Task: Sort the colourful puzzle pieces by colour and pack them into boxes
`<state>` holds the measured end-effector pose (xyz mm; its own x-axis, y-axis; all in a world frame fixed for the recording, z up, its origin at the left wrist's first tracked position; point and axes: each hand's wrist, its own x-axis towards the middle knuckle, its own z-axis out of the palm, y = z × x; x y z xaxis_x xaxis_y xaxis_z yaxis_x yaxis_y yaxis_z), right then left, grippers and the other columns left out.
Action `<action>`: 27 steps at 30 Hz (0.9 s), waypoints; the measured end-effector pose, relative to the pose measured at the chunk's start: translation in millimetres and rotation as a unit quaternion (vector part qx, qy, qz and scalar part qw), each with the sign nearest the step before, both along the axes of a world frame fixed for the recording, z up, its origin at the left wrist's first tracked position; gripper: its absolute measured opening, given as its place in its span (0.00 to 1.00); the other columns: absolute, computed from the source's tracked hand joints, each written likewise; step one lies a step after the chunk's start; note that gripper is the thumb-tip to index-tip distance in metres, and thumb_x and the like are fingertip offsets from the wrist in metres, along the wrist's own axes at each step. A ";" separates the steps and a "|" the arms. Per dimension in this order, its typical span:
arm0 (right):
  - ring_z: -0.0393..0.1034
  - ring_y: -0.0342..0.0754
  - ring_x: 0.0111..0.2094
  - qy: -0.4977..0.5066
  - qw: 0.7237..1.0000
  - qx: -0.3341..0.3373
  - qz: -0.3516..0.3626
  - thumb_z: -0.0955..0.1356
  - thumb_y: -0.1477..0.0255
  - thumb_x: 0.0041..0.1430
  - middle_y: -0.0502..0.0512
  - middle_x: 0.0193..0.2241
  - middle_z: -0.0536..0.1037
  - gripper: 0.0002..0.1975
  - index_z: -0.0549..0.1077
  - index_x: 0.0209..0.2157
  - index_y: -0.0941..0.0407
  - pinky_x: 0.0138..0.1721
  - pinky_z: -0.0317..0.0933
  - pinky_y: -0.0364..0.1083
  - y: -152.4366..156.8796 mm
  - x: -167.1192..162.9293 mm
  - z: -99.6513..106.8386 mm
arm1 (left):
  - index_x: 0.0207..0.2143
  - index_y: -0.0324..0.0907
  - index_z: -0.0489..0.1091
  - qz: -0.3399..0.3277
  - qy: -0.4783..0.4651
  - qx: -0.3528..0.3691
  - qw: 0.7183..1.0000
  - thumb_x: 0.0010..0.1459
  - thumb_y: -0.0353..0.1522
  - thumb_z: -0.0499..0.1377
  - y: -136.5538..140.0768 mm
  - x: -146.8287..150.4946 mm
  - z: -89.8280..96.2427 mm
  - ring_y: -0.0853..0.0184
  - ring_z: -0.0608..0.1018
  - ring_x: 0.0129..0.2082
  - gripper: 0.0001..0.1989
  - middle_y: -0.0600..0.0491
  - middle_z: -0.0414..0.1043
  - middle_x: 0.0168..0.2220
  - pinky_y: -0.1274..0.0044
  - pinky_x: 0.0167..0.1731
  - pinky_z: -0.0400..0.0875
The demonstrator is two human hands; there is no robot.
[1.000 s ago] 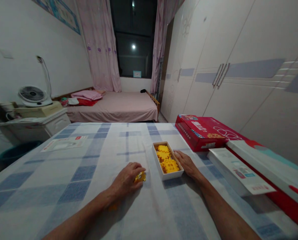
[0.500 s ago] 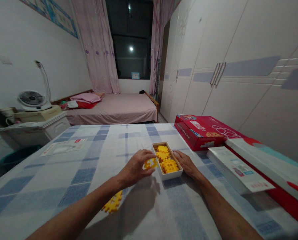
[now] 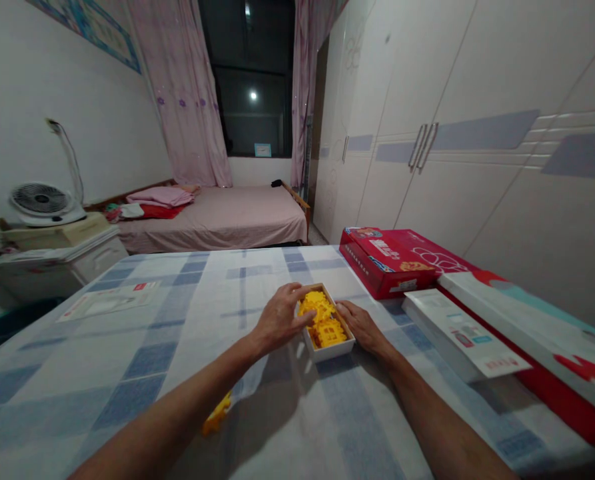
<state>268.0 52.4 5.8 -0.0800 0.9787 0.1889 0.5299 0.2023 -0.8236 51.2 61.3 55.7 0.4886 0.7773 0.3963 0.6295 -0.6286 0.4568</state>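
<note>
A small white box (image 3: 322, 353), lidless, stands on the table with several yellow toothed plastic pieces (image 3: 330, 333) inside. My left hand (image 3: 281, 319) reaches over its left rim, thumb and fingers closed round a yellow toothed piece (image 3: 309, 305) at the top of the pile. Those fingers partly cover the piece. Against the box's right side lies my right hand (image 3: 361, 325), fingers stretched along the wall and gripping nothing. Below my left forearm another yellow toothed piece (image 3: 217, 417) shows on the cloth, partly hidden by the arm.
On the right of the checked tablecloth (image 3: 177, 393) lie a red box (image 3: 377, 267), a white carton (image 3: 464, 330) and a long red and white box (image 3: 522, 333). A flat printed sheet (image 3: 110, 301) rests at the left. Beyond the table stands a bed (image 3: 247, 213).
My left hand has brought its yellow piece from beside the box to over the box's contents. My right hand stays at the box's right side. The view has shifted slightly.
</note>
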 end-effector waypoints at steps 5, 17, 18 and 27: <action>0.69 0.49 0.38 -0.016 1.000 -0.003 -0.003 0.55 0.58 0.60 0.55 0.36 0.76 0.23 0.74 0.37 0.57 0.39 0.60 0.45 -1.1 -0.4 0.9 | 0.52 0.45 0.65 0.000 0.125 -0.100 0.987 0.53 0.35 0.57 -38.5 -80.7 1.0 0.60 0.71 0.50 0.22 0.47 0.66 0.53 0.67 0.52 0.65; 0.69 0.51 0.40 0.006 0.999 -0.024 -0.024 0.58 0.56 0.59 0.55 0.38 0.77 0.22 0.75 0.41 0.55 0.42 0.61 0.47 0.0 0.3 -1.0 | 0.48 0.49 0.68 0.049 0.173 -0.153 0.972 0.42 0.27 0.58 -95.1 -142.9 -39.3 0.60 0.72 0.45 0.27 0.50 0.68 0.47 0.71 0.45 0.68; 0.69 0.51 0.40 0.009 0.999 -0.025 -0.021 0.58 0.56 0.59 0.55 0.38 0.77 0.23 0.74 0.41 0.56 0.42 0.61 0.47 -0.1 0.1 -1.1 | 0.48 0.49 0.68 0.039 0.169 -0.147 0.974 0.42 0.26 0.58 -94.4 -141.6 -39.6 0.61 0.72 0.44 0.26 0.50 0.69 0.45 0.71 0.45 0.68; 0.70 0.52 0.39 0.000 0.999 -0.018 -0.029 0.58 0.56 0.58 0.56 0.37 0.77 0.23 0.75 0.40 0.56 0.42 0.61 0.48 0.5 -0.4 -0.4 | 0.50 0.46 0.67 -0.020 0.061 -0.081 0.995 0.50 0.29 0.59 -77.0 -86.1 13.7 0.62 0.71 0.46 0.22 0.49 0.67 0.46 0.69 0.48 0.67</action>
